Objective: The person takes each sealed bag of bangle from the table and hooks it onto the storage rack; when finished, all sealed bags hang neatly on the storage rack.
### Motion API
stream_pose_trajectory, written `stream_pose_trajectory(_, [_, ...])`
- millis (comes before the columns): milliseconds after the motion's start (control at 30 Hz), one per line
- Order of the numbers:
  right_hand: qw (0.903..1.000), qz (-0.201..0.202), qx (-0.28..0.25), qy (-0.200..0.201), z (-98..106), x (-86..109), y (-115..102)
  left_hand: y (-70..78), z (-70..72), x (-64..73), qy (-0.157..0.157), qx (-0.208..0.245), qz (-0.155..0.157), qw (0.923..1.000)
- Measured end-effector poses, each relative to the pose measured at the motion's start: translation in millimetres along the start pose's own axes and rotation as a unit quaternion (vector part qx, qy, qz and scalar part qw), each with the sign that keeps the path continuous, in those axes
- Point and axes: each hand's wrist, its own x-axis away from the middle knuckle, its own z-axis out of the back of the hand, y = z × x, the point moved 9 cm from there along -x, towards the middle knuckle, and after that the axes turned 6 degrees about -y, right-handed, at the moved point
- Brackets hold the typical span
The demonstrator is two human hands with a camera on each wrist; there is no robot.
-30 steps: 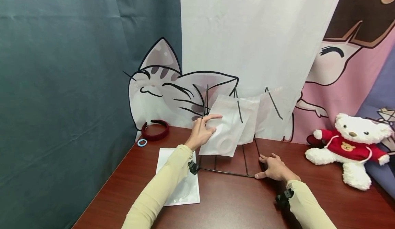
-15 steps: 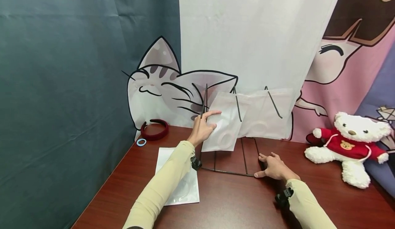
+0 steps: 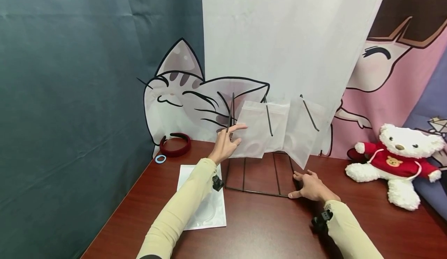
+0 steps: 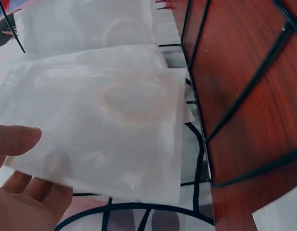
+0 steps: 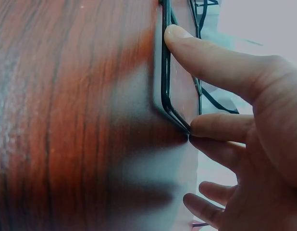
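A black wire display rack [image 3: 256, 192] with hooks stands on the table. Two overlapping translucent zip bags, the front bag [image 3: 253, 135] with a ring shape inside, hang at its middle hook [image 3: 269, 119]. Another bag [image 3: 302, 135] hangs askew at the right hook. My left hand [image 3: 225, 144] is at the front bag's left edge, index finger and thumb extended; in the left wrist view the thumb [image 4: 18, 138] lies before the bag and a fingertip shows faintly through it. With straight thumb and fingers spread apart, my right hand [image 3: 310, 187] touches the rack's front right base corner [image 5: 187, 130].
A white flat packet [image 3: 207, 212] lies partly under my left forearm. Beyond it are a blue ring [image 3: 160, 159] and a dark red headband [image 3: 179, 154]. At the right sits a white teddy bear [image 3: 392, 166] in a red top. A printed curtain [image 3: 293, 38] hangs behind.
The hanging bags have swung: the front bag's lower edge has risen away from me, and the right bag has turned edgewise and slants down. Both hands have stayed nearly where they were.
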Motion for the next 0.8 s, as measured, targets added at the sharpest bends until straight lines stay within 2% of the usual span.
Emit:
stream_pose_trajectory(133, [1.0000, 0.001, -0.006, -0.003, -1, 0.3, 1, -11.3, -0.1, 3.6, -0.009, 0.020, 0.018, 0.9996])
stream_pose_trajectory(267, [1.0000, 0.008, -0.005, -0.002, -1, -0.4, 0, -23.1, 1.0, 8.6, -0.017, 0.014, 0.031, 0.9993])
stream_pose_trajectory(500, [0.9999, 0.001, -0.010, -0.008, -2, -0.6, 2, -49.2, 11.9, 26.4, -0.025, 0.023, 0.059, 0.9977])
stream_pose_trajectory(567, [0.9999, 0.001, -0.007, -0.007, -2, -0.9, 2, -59.6, 16.7, 32.9, -0.038, 0.016, 0.078, 0.9961])
stream_pose_trajectory(633, [0.9999, -0.002, -0.011, -0.006, -1, -1.1, 2, -68.9, 21.8, 39.3, -0.064, -0.016, 0.094, 0.9934])
stream_pose_trajectory(667, [0.9999, -0.002, -0.011, -0.005, -1, -1.4, 2, -73.7, 24.4, 43.4, -0.083, -0.037, 0.103, 0.9905])
stream_pose_trajectory(733, [0.9999, -0.004, -0.011, -0.006, -1, -1.4, 2, -84.1, 29.4, 53.5, -0.132, -0.088, 0.131, 0.9785])
stream_pose_trajectory(800, [0.9999, -0.005, -0.014, -0.007, -1, -1.3, 3, -95.8, 34.6, 65.2, -0.181, -0.151, 0.161, 0.9584])
